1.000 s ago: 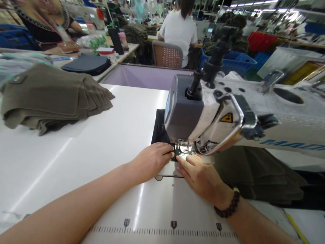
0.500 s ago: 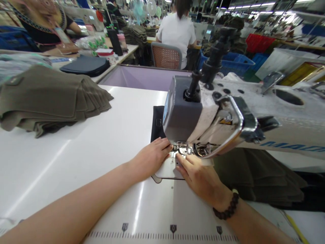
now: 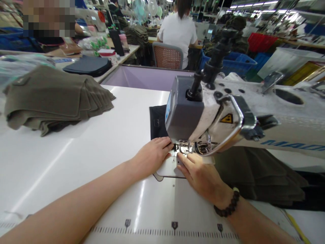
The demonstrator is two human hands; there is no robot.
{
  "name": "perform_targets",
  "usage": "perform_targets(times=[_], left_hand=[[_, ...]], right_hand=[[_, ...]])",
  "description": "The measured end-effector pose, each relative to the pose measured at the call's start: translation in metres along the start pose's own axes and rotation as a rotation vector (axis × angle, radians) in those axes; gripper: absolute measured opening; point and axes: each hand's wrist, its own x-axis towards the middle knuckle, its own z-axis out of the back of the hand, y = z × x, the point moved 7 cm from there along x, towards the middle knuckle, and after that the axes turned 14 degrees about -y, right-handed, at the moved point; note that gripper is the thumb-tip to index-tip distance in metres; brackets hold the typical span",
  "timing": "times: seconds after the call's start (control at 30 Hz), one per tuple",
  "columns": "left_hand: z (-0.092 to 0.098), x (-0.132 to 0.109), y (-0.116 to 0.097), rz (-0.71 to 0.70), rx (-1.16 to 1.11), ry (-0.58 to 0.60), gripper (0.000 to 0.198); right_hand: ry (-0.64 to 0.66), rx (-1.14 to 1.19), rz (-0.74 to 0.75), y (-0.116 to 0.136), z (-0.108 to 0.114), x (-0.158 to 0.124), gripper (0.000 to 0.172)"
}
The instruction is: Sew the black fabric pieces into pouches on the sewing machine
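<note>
A sewing machine (image 3: pixel 186 108) stands before me, its needle and presser foot (image 3: pixel 184 148) low over the metal plate. Black fabric (image 3: pixel 157 122) with a small stitched rectangle lies behind the needle, partly hidden by the machine head. My left hand (image 3: pixel 152 156) rests flat, palm down, left of the presser foot, with its fingertips at the fabric's near edge. On the other side my right hand (image 3: pixel 200 173), wearing a dark beaded bracelet (image 3: pixel 228 206), has its fingers stretched out on the needle plate (image 3: pixel 169 169), index finger close to the foot.
Olive fabric pieces (image 3: pixel 56 98) are piled on the left of the white table (image 3: pixel 101 189). More olive pieces (image 3: pixel 256 176) lie under the machine arm at right. Beyond the lilac tray (image 3: pixel 144 77), a person in white (image 3: pixel 176 34) sits with their back to me.
The black fabric's far end has swung slightly left. Both hands stay nearly where they were beside the presser foot. The view has shifted a little.
</note>
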Motion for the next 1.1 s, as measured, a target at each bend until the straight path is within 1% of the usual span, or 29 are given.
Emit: perform_targets(times=[0.1, 0.17, 0.27, 0.37, 0.5, 0.7, 0.8, 0.9, 1.0, 1.1], left_hand=[[0.007, -0.011, -0.016, -0.027, 0.052, 0.089, 0.023], [0.011, -0.021, -0.031, -0.089, 0.068, 0.134, 0.024], [0.011, -0.034, -0.05, -0.181, 0.069, 0.155, 0.019], [0.011, -0.041, -0.057, -0.203, 0.039, 0.148, 0.02], [0.013, -0.043, -0.057, -0.199, 0.001, 0.1, 0.023], [0.007, -0.046, -0.056, -0.214, 0.033, 0.064, 0.024], [0.006, -0.044, -0.053, -0.202, 0.048, 0.051, 0.025], [0.006, -0.04, -0.047, -0.195, 0.047, 0.067, 0.027], [0.003, -0.035, -0.04, -0.185, 0.046, 0.087, 0.029], [-0.001, -0.028, -0.03, -0.156, 0.04, 0.101, 0.03]], right_hand=[[-0.05, 0.075, 0.052, 0.003, 0.005, 0.0, 0.022], [-0.076, 0.121, 0.122, 0.007, 0.009, -0.002, 0.021], [-0.109, 0.164, 0.221, 0.013, 0.015, -0.005, 0.027], [-0.091, 0.221, 0.287, 0.017, 0.019, -0.008, 0.035], [-0.036, 0.294, 0.366, 0.022, 0.021, -0.013, 0.041], [-0.049, 0.242, 0.368, 0.023, 0.019, -0.014, 0.038], [-0.08, 0.208, 0.338, 0.022, 0.018, -0.013, 0.035], [-0.092, 0.181, 0.291, 0.019, 0.016, -0.011, 0.035], [-0.082, 0.141, 0.236, 0.015, 0.013, -0.009, 0.034], [-0.052, 0.085, 0.176, 0.01, 0.008, -0.008, 0.03]])
